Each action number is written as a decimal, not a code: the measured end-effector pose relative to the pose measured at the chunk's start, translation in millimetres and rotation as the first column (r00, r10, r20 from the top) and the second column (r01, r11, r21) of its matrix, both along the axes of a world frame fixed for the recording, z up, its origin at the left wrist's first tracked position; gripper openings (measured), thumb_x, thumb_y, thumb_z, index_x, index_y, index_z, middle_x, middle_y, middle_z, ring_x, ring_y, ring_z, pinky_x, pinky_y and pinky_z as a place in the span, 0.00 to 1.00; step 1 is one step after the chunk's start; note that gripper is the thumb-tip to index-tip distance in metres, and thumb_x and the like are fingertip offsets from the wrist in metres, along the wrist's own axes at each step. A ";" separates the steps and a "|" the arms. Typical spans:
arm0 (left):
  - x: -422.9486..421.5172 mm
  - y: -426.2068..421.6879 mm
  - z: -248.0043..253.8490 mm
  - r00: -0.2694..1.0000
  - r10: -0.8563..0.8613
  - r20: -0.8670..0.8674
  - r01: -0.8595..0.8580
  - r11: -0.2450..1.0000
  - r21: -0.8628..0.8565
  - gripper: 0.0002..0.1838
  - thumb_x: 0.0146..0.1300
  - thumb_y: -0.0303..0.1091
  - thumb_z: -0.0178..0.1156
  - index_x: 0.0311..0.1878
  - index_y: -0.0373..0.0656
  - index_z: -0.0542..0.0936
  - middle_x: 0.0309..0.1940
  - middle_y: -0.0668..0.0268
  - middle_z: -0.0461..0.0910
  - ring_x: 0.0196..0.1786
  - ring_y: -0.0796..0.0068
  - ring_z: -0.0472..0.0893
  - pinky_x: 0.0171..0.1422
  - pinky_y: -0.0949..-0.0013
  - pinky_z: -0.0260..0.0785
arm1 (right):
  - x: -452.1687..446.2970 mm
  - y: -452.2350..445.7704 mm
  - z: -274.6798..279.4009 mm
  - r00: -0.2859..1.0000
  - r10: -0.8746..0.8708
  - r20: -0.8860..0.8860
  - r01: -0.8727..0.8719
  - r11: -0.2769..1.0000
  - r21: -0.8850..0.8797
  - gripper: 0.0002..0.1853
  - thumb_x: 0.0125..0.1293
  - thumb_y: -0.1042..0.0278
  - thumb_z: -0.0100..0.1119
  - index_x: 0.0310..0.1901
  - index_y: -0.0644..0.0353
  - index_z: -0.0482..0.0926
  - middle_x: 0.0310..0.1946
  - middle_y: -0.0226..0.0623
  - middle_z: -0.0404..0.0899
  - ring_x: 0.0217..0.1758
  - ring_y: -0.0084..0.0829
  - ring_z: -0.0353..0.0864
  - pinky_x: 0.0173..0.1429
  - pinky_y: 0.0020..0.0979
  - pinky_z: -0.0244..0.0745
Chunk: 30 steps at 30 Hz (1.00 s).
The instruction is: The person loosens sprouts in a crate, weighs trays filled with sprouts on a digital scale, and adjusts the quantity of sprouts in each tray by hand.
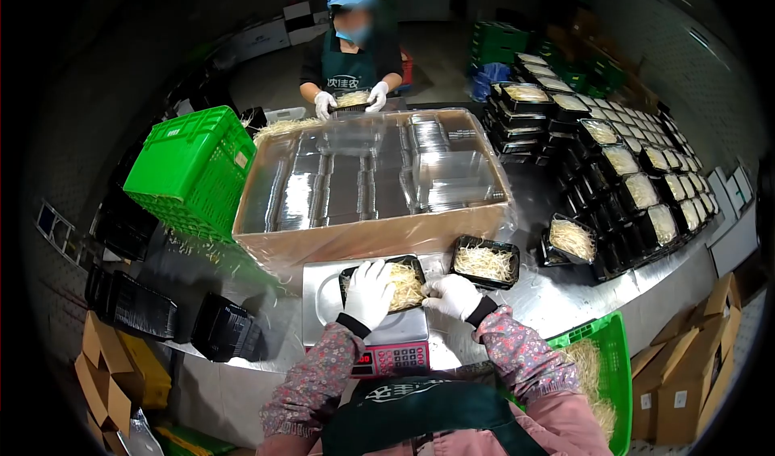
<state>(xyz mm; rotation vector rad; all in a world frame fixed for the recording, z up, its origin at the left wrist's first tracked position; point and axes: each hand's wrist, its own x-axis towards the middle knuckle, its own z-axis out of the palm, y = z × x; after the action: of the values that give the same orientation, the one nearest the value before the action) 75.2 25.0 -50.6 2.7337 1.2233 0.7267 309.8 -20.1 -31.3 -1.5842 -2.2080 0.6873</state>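
A black plastic tray of bean sprouts (406,286) sits on the metal pan of a digital scale (323,285). My gloved left hand (370,294) lies over the tray's left part, fingers stretched out and flat on the sprouts. At the tray's right edge is my gloved right hand (452,296), its fingers curled together. Whatever they pinch, if anything, is hidden. Just beyond that hand stands a second black tray of sprouts (485,262). The scale's red front panel (391,359) shows a lit display, partly covered by my left sleeve.
Ahead stands a large carton of clear plastic lids (355,177). Green crates (190,173) are at the left, near empty black trays (222,327). Stacks of filled trays (622,161) line the right. A green basket of sprouts (601,375) is beside me. Opposite, a co-worker (349,60) holds a tray.
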 end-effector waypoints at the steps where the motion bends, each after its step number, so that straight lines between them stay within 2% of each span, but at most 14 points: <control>1: 4.5 -2.9 0.8 1.000 0.019 -0.020 -0.019 1.000 -0.002 0.26 0.63 0.40 0.57 0.62 0.37 0.73 0.60 0.53 0.72 0.63 0.47 0.68 0.68 0.50 0.60 | 3.5 1.4 -0.9 1.000 -0.022 -0.020 0.023 0.999 0.027 0.12 0.57 0.61 0.67 0.39 0.58 0.84 0.33 0.42 0.85 0.36 0.41 0.85 0.45 0.36 0.79; 4: 2.7 -3.6 -2.0 1.000 0.004 -0.006 -0.005 1.000 -0.017 0.27 0.63 0.41 0.57 0.63 0.36 0.72 0.61 0.52 0.72 0.64 0.47 0.67 0.69 0.49 0.59 | 25.4 7.0 8.8 0.990 -0.096 -0.106 0.096 0.995 -0.006 0.06 0.60 0.68 0.65 0.36 0.60 0.84 0.30 0.41 0.84 0.35 0.34 0.85 0.44 0.31 0.79; 7: -1.7 -4.3 10.4 0.997 -0.045 0.057 0.048 0.997 -0.063 0.26 0.65 0.38 0.57 0.64 0.35 0.71 0.62 0.51 0.72 0.64 0.47 0.68 0.70 0.51 0.59 | 32.7 11.5 56.2 0.921 -0.107 -0.376 0.087 0.994 -0.070 0.05 0.61 0.70 0.63 0.36 0.62 0.83 0.25 0.37 0.82 0.28 0.30 0.80 0.40 0.31 0.76; 9: -9.3 -5.9 19.7 0.968 0.028 0.249 0.023 0.980 -0.198 0.26 0.66 0.35 0.56 0.65 0.35 0.70 0.62 0.49 0.71 0.65 0.48 0.68 0.71 0.53 0.59 | 21.9 14.7 75.4 0.825 -0.106 -0.555 0.040 0.991 -0.129 0.06 0.62 0.73 0.63 0.38 0.65 0.83 0.29 0.34 0.83 0.32 0.29 0.81 0.43 0.29 0.77; 11: -18.8 -10.5 41.6 0.904 0.189 0.384 -0.049 0.937 -0.346 0.24 0.67 0.30 0.54 0.66 0.33 0.69 0.63 0.46 0.71 0.66 0.50 0.70 0.72 0.57 0.58 | 3.5 22.2 76.0 0.831 0.045 -0.554 -0.040 0.999 0.022 0.06 0.63 0.71 0.63 0.39 0.64 0.83 0.32 0.36 0.84 0.35 0.29 0.83 0.45 0.29 0.77; 14: -45.4 0.9 5.0 0.760 0.323 0.564 -0.143 0.930 -0.339 0.23 0.69 0.30 0.48 0.66 0.31 0.69 0.63 0.46 0.72 0.67 0.51 0.70 0.74 0.59 0.57 | -28.0 36.5 42.6 0.864 0.214 -0.456 -0.162 0.975 0.151 0.08 0.62 0.66 0.64 0.40 0.58 0.84 0.36 0.39 0.83 0.41 0.37 0.83 0.50 0.34 0.77; 16: -51.4 -6.6 1.8 0.824 0.311 0.475 -0.184 0.938 -0.295 0.23 0.69 0.33 0.48 0.64 0.32 0.71 0.62 0.47 0.72 0.65 0.51 0.71 0.72 0.58 0.59 | -42.2 39.1 12.4 0.969 0.174 -0.173 -0.135 0.966 0.219 0.09 0.61 0.63 0.63 0.40 0.57 0.85 0.38 0.37 0.82 0.44 0.38 0.81 0.52 0.37 0.76; 17: -54.5 -10.0 -3.2 0.858 0.288 0.426 -0.192 0.948 -0.255 0.23 0.69 0.33 0.49 0.64 0.32 0.71 0.62 0.47 0.73 0.65 0.52 0.71 0.71 0.58 0.60 | -42.6 39.3 7.0 0.975 0.153 -0.159 -0.120 0.972 0.200 0.11 0.62 0.60 0.62 0.40 0.56 0.85 0.39 0.35 0.81 0.47 0.38 0.80 0.54 0.37 0.75; 20: -53.8 -15.7 -3.2 0.896 0.248 0.369 -0.190 0.964 -0.187 0.23 0.68 0.34 0.50 0.62 0.33 0.72 0.59 0.47 0.74 0.63 0.50 0.72 0.70 0.58 0.61 | -29.9 36.4 16.3 0.899 0.147 -0.412 -0.060 0.974 0.216 0.09 0.60 0.66 0.63 0.41 0.57 0.85 0.39 0.36 0.82 0.49 0.37 0.79 0.56 0.36 0.73; 22: -45.1 -13.1 5.6 0.919 0.205 0.337 -0.161 0.975 -0.154 0.22 0.67 0.33 0.51 0.62 0.33 0.73 0.59 0.48 0.75 0.63 0.50 0.72 0.70 0.57 0.61 | -25.2 41.0 12.7 0.874 0.024 -0.485 0.073 0.981 0.180 0.12 0.62 0.66 0.62 0.45 0.61 0.83 0.42 0.41 0.81 0.50 0.42 0.79 0.60 0.37 0.71; 25: -15.8 -7.5 26.4 0.957 0.054 0.284 -0.037 0.997 -0.064 0.21 0.61 0.29 0.55 0.58 0.33 0.74 0.54 0.48 0.77 0.59 0.48 0.73 0.65 0.54 0.63 | -49.4 36.4 13.2 0.930 -0.036 -0.366 0.147 0.948 0.282 0.20 0.67 0.59 0.56 0.53 0.65 0.77 0.48 0.51 0.79 0.54 0.49 0.76 0.61 0.43 0.70; 26: -8.7 -3.0 22.1 0.959 -0.011 0.283 0.012 1.000 -0.002 0.20 0.59 0.28 0.56 0.55 0.32 0.76 0.51 0.48 0.78 0.55 0.48 0.75 0.62 0.52 0.66 | -62.8 28.9 12.0 0.968 -0.101 -0.231 0.161 0.953 0.257 0.24 0.68 0.53 0.54 0.55 0.67 0.75 0.49 0.53 0.79 0.55 0.50 0.76 0.62 0.44 0.70; 28: 1.1 4.7 2.4 0.994 -0.033 0.106 0.036 0.999 -0.026 0.19 0.59 0.33 0.54 0.53 0.35 0.76 0.46 0.51 0.79 0.49 0.48 0.75 0.59 0.52 0.65 | -80.4 31.9 -17.1 0.979 -0.109 -0.173 0.123 0.989 0.077 0.30 0.70 0.49 0.50 0.60 0.69 0.70 0.54 0.55 0.76 0.60 0.51 0.74 0.65 0.44 0.67; 30: 2.7 2.9 -5.1 0.994 -0.001 0.108 0.003 1.000 -0.019 0.20 0.60 0.37 0.54 0.53 0.36 0.76 0.47 0.52 0.79 0.49 0.48 0.76 0.58 0.52 0.66 | -89.2 27.4 -44.8 0.987 -0.145 -0.070 0.153 0.981 0.116 0.37 0.72 0.42 0.40 0.66 0.72 0.64 0.64 0.58 0.68 0.68 0.54 0.66 0.73 0.44 0.58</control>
<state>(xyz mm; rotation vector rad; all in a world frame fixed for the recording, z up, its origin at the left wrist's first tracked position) 77.9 28.0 -55.7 2.6414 1.1979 0.8458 220.6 7.3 -76.1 -1.6250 -2.0229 0.5399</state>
